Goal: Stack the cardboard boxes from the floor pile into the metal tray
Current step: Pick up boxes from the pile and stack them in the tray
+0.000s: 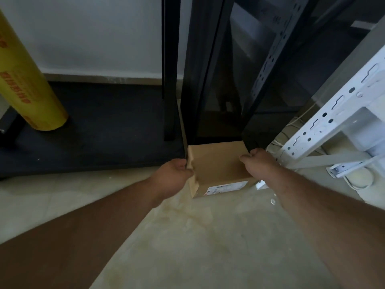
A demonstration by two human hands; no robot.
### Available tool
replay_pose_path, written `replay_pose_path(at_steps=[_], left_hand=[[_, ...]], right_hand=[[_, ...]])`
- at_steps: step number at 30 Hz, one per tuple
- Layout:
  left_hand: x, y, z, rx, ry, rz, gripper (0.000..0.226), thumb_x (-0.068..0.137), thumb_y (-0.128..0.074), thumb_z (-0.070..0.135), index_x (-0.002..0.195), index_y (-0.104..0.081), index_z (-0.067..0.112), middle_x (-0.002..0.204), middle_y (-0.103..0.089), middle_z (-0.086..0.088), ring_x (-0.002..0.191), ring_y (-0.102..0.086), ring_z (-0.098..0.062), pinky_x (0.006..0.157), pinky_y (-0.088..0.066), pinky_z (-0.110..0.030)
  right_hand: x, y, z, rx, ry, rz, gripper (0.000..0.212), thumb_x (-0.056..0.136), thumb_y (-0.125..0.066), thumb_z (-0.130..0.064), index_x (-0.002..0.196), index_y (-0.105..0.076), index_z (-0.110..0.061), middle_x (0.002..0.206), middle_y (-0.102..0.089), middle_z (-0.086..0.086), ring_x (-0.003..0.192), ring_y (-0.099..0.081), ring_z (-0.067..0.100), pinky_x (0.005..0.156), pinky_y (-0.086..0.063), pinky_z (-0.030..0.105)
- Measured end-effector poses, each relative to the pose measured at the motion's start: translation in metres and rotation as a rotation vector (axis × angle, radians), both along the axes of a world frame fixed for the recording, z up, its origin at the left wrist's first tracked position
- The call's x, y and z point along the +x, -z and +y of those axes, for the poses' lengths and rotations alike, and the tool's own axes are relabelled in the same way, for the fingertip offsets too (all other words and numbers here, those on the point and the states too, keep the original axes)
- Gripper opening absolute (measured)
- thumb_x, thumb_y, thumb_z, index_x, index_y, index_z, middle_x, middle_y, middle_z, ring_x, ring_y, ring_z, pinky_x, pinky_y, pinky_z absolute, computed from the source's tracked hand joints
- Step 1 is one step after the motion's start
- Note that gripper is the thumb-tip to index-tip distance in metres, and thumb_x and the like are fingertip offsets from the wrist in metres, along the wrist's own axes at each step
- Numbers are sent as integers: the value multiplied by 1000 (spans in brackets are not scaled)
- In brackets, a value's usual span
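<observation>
Hands, left and right, grip cardboard box sides.

A storeroom or small warehouse corner, seen from above: white slotted-angle steel shelving, the bolt-together kind used for stock, stands at right with loose white cables trailing on the floor beneath it. A large yellow roll of packing wrap printed with red lettering leans at left over a dark floor mat. Black metal frame uprights and a dark glass panel rise against a plain white wall. A shipping carton bearing a printed label sits on the pale, stained tile floor, held at both sides by a person's bare hands
</observation>
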State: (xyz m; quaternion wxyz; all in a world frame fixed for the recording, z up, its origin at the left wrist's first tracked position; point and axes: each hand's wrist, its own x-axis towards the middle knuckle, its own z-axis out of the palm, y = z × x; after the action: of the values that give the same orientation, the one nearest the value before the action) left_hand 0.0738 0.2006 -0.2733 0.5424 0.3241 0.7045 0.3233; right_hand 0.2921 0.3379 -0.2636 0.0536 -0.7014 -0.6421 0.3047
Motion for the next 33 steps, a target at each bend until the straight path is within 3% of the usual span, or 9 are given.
replay_pose_path(at_steps=[3, 8, 13, 15, 18, 21, 23, 27, 33], left_hand=[[10, -3, 8, -49, 20, -64, 20, 104, -57, 21, 122, -64, 26, 133, -66, -5, 118, -62, -21, 108, -54, -48], [11, -3, 7, -52, 14, -164, 34, 103, -57, 18, 135, -65, 24, 140, -63, 3, 124, -58, -16, 93, -54, -35], [3, -22, -8, -38, 1, -185, 26, 104, -55, 12, 104, -68, 35, 125, -69, 11, 113, -61, -6, 107, -50, -43], [-3, -37, -17, -29, -18, -200, 30, 104, -55, 10, 99, -67, 37, 127, -69, 12, 121, -60, -9, 110, -49, -46], [-9, -68, -40, -31, -88, -223, 33, 104, -54, 7, 97, -66, 37, 121, -70, 13, 118, -61, -9, 108, -48, -47], [-16, -106, -66, -30, -127, -236, 34, 104, -54, 6, 104, -66, 38, 119, -68, 17, 119, -60, -9, 108, -49, -48], [-22, -132, -82, -39, -151, -258, 34, 104, -54, 6, 116, -68, 34, 124, -69, 15, 124, -60, -11, 108, -51, -50], [-42, -193, -115, -47, -224, -261, 32, 104, -52, 5, 102, -70, 31, 113, -74, 11, 116, -65, -11, 103, -53, -49], [-90, -292, -176, -82, -339, -285, 29, 103, -55, 7, 125, -66, 21, 122, -74, -1, 121, -66, -19, 99, -59, -53]], right_hand=[[-2, 2, 2, -7, 31, -5, 35, 95, -54, -41, 112, -63, -12, 111, -64, 11, 101, -60, 33, 85, -48, 39], [-3, 0, 1, -30, 90, -28, 44, 100, -51, -37, 129, -64, -7, 117, -63, 15, 100, -59, 33, 87, -47, 38], [-2, -13, -5, 9, 150, -1, 40, 99, -53, -33, 126, -65, -5, 113, -63, 15, 103, -60, 34, 93, -50, 41], [-4, -25, -13, 42, 152, -11, 37, 100, -53, -29, 122, -67, -4, 111, -64, 16, 100, -60, 35, 86, -47, 36], [-10, -51, -35, 60, 131, 12, 33, 101, -51, -20, 118, -70, 0, 119, -68, 22, 109, -63, 38, 89, -50, 37], [-18, -82, -65, 63, 140, 73, 27, 100, -52, -14, 116, -72, -7, 118, -69, 17, 104, -62, 35, 85, -46, 33], [-24, -105, -83, 46, 155, 109, 30, 100, -52, -13, 123, -70, -12, 122, -68, 12, 112, -61, 34, 85, -42, 30], [-44, -158, -111, 23, 186, 185, 30, 99, -55, -17, 128, -65, -16, 120, -65, 5, 110, -59, 27, 86, -41, 29], [-95, -262, -156, -20, 110, 236, 30, 100, -55, -25, 129, -63, -22, 118, -60, -2, 107, -57, 21, 90, -46, 33]])
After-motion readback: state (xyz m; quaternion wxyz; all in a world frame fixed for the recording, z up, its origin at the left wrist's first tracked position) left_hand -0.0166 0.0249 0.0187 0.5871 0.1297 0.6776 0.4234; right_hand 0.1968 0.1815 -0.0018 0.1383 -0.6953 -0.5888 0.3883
